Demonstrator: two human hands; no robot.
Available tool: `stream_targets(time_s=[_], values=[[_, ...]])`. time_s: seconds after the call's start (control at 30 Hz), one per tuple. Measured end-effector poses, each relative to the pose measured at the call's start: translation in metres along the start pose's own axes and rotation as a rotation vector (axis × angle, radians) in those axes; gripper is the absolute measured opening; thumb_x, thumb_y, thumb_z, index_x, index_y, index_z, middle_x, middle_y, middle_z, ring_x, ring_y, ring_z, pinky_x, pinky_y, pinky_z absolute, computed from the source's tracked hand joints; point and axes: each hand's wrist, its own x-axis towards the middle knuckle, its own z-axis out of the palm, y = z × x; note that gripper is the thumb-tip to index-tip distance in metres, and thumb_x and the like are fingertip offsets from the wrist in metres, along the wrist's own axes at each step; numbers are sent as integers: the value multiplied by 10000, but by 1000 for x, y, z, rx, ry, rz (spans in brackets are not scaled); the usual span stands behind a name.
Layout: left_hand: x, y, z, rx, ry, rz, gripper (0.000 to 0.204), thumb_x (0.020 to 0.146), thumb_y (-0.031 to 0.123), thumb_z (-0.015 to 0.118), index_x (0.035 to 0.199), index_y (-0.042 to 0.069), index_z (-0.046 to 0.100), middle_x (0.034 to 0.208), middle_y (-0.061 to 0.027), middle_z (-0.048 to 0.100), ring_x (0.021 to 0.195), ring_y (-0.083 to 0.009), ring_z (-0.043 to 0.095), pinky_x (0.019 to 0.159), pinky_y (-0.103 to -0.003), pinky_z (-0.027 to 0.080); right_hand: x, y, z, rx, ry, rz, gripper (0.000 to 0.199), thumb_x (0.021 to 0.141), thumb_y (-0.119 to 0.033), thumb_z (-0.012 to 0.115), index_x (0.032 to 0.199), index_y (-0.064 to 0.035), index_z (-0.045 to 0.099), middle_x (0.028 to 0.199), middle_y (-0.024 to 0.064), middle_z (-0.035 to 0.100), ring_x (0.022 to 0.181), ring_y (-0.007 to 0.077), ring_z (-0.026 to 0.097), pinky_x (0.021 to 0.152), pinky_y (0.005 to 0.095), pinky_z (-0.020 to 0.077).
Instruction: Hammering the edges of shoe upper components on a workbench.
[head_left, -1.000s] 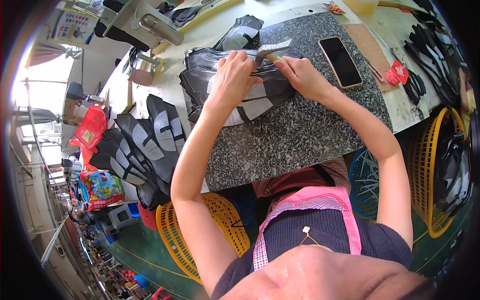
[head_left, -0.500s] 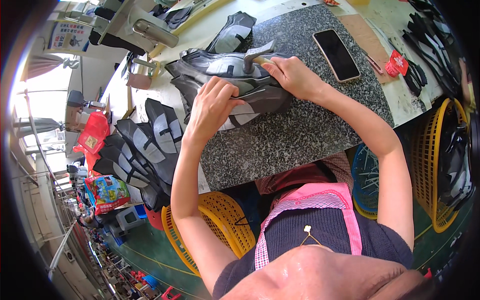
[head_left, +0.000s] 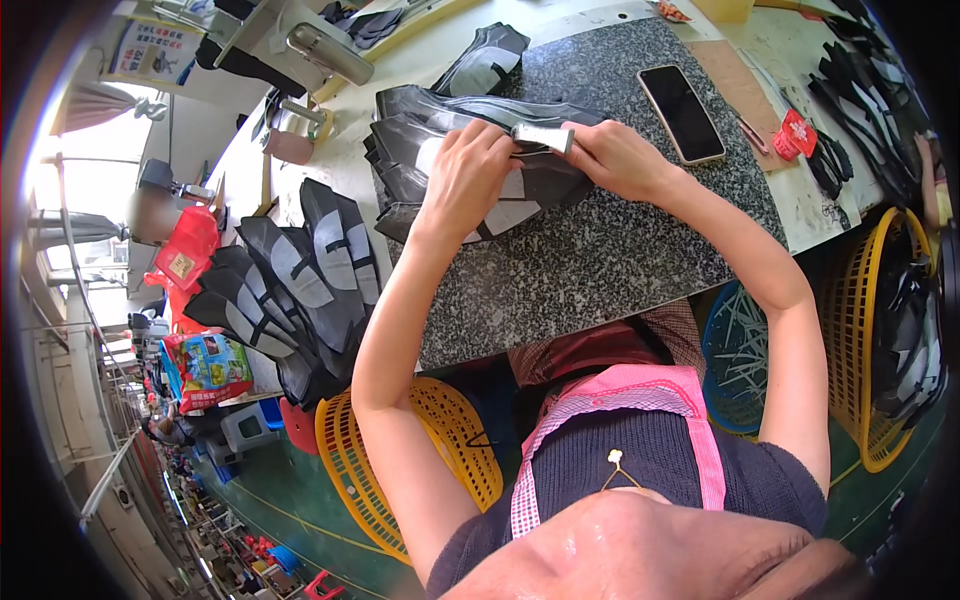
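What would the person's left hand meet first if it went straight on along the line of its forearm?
The left hand would probably first meet the far part of the stacked dark pieces just beyond its knuckles, though its height above them is hard to judge.

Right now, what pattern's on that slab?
Speckled black, grey and white: the slab shows best in the head view.
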Motion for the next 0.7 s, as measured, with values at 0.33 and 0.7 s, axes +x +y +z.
stream_targets(time_s=[0.33, 0.7], values=[[-128, -15, -123, -123, 1017, -614, 158, 996, 56, 572, 1123, -38, 581, 1100, -64, 642, 937, -162, 638, 862, -306, 522, 5, 1, -11, -139, -68, 60, 418, 1058, -402, 486, 929, -18, 587, 747, 243, 637, 785, 458, 650, 663, 527, 502], [-115, 106, -43, -990, -397, -439, 382, 923, -3, 544, 1304, 3, 548, 1157, -234, 663, 1111, -418, 620, 964, -439, 488, -52, -44, -34, 338, 98, 111, 432, 1078, -358, 489, 1288, -12, 641, 719, -5, 525, 649, 86, 450, 595, 275, 387]])
